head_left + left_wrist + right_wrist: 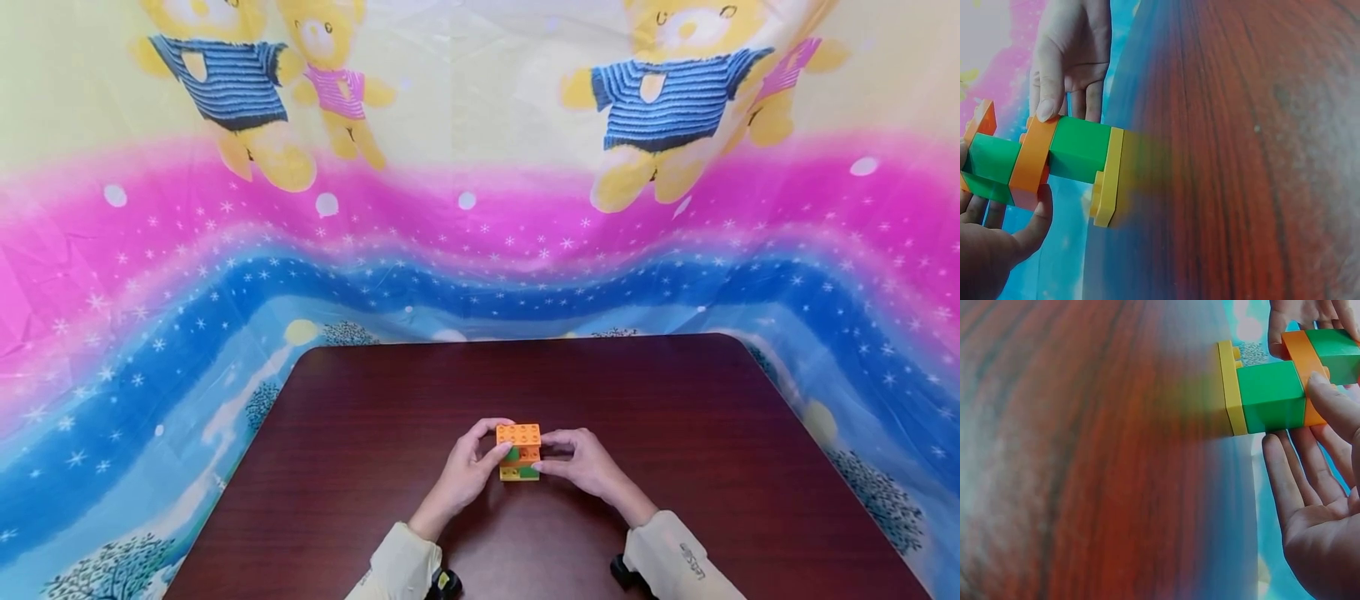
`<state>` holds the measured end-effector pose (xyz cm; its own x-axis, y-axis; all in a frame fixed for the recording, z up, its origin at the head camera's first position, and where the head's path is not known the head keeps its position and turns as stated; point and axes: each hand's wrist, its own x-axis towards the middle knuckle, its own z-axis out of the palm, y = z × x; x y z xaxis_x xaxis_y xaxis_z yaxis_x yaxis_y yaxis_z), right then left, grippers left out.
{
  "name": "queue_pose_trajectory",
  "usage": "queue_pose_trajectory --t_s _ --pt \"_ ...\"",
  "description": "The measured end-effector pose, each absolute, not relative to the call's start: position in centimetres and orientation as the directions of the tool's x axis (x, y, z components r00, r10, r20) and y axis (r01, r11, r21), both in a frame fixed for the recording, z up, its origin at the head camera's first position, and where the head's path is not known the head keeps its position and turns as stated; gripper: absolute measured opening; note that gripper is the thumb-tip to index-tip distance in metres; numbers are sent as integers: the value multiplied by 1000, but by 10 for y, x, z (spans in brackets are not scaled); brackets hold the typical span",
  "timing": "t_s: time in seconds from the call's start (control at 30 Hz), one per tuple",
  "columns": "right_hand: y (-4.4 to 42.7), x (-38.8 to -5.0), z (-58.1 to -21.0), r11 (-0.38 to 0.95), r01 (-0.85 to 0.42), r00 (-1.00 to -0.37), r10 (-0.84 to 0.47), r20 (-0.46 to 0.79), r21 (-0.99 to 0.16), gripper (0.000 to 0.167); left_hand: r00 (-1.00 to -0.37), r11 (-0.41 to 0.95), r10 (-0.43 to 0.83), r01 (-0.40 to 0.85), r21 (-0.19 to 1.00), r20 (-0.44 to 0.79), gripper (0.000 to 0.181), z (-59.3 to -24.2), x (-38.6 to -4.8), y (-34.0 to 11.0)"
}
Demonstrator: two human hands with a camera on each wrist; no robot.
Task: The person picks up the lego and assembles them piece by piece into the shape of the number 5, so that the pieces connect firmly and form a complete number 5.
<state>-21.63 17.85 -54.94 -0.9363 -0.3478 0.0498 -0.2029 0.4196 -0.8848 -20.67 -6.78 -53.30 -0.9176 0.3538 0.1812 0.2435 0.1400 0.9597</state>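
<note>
A small tower of toy building blocks stands upright on the table, between both hands. From the bottom it has a yellow plate (1112, 178), a green block (1083, 149), an orange plate (1034, 164), a second green block (994, 159) and an orange studded plate (517, 434) on top. My left hand (471, 467) holds the upper part from the left, its thumb at the middle orange plate. From the other side my right hand (581, 462) pinches the tower, with its thumb on the middle orange plate and fingers behind. Some fingertips are hidden behind the blocks.
The dark reddish-brown table (360, 400) has rounded far corners. Behind it and along its sides hangs a colourful cloth (465, 242) printed with bears and snowflakes. Black straps (444, 583) with cameras sit at the wrists, by light sleeves (401, 562).
</note>
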Motion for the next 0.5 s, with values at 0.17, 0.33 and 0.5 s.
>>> queue_pose_trajectory --t_s 0.17,0.33,0.5 --pt "178 -216 -548 424 -194 -938 -345 40 -885 44 -918 130 357 233 964 174 32 -534 -207 -68" --pt "178 -217 -548 435 -176 -943 -331 25 -883 45 -918 142 361 229 963 165 33 -534 -207 -68" --pt "177 -217 -548 444 -165 -950 -312 21 -881 46 -918 147 363 225 963 159 33 -533 -207 -69"
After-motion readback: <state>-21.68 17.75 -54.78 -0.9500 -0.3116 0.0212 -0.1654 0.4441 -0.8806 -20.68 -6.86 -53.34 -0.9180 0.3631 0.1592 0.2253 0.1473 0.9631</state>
